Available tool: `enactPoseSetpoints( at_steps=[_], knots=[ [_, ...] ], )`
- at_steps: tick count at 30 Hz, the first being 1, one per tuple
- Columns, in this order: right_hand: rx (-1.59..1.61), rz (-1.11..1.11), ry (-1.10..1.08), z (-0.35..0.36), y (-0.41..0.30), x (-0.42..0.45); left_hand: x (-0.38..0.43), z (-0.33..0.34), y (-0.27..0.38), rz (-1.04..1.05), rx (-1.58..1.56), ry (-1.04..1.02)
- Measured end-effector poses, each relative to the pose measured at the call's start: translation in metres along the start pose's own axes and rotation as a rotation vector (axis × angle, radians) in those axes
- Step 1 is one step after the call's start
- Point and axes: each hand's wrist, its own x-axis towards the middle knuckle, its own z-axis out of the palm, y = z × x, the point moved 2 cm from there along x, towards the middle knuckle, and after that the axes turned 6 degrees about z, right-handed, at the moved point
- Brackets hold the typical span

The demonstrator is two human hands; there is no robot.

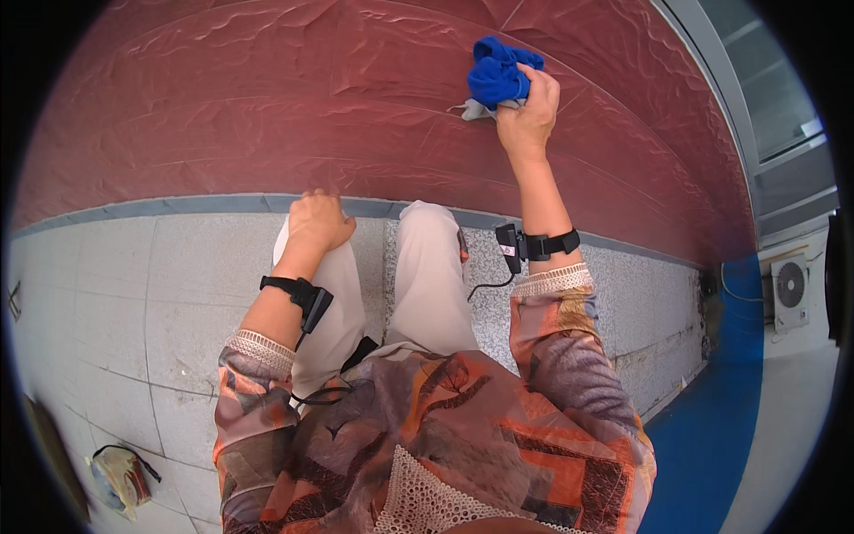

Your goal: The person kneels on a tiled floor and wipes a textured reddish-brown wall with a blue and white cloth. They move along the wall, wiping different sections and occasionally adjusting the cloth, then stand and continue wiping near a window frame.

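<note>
My right hand [530, 123] grips a bunched blue cloth [495, 79], held against the dark red, rough-textured tiled wall [267, 107]. A pale grey piece of cloth [475, 111] sticks out below the blue one, partly covered by it and by the hand. On my left knee, over the pale trousers [333, 300], rests my left hand [316, 220]. It holds nothing; its thumb stands apart and its fingertips bend over the knee, close to the wall's foot. Black straps with small devices circle both forearms.
A grey tile strip [180, 205] runs along the wall's foot above the paving [110, 314]. Behind me at left stands a worn bucket [120, 480] with a dark handle. To the right are a metal-framed window [774, 87], an air-conditioner outdoor unit [790, 288] and a blue-painted wall band [720, 414].
</note>
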Motion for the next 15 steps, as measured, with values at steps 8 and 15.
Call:
enactPoseSetpoints(
  at_steps=[8,15],
  knots=[
    [-0.043,-0.101,0.101,0.052,-0.030,0.011,-0.001,-0.004,-0.010,0.030,0.033,0.004],
    [-0.276,0.220,-0.857,0.036,-0.003,-0.073,-0.006,-0.010,-0.018,0.025,0.029,-0.001]
  ],
)
